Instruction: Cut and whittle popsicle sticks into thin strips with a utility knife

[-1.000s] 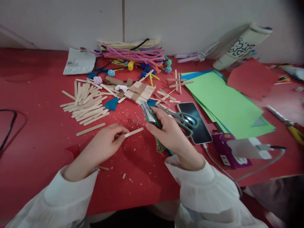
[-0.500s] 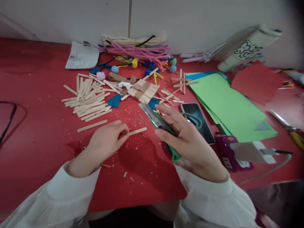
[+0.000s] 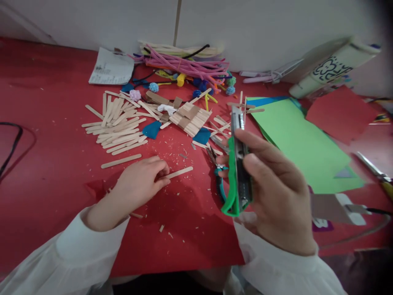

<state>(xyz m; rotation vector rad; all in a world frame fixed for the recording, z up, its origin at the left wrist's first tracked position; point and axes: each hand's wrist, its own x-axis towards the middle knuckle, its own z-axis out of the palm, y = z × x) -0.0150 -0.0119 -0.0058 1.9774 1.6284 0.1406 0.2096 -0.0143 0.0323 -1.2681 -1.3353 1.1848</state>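
My left hand pinches one end of a wooden craft stick, its other end pointing right over the red tabletop. In my right hand is a green utility knife, raised and nearly upright with its blade pointing away from me; my thumb presses its side. Teal-handled pliers lie just left of the knife, partly behind my fingers. A single craft stick rests beyond my left wrist. Small wood chips are scattered between my hands.
A heap of craft sticks lies at left, beside a glued stick panel. Pink pipe cleaners are piled by the wall. Green paper, scissors, a leaning tumbler and a white charger occupy the right.
My right hand has lifted the utility knife and moved right, turning it from slanted to nearly upright. The pliers have come into view. My left hand still holds the craft stick.
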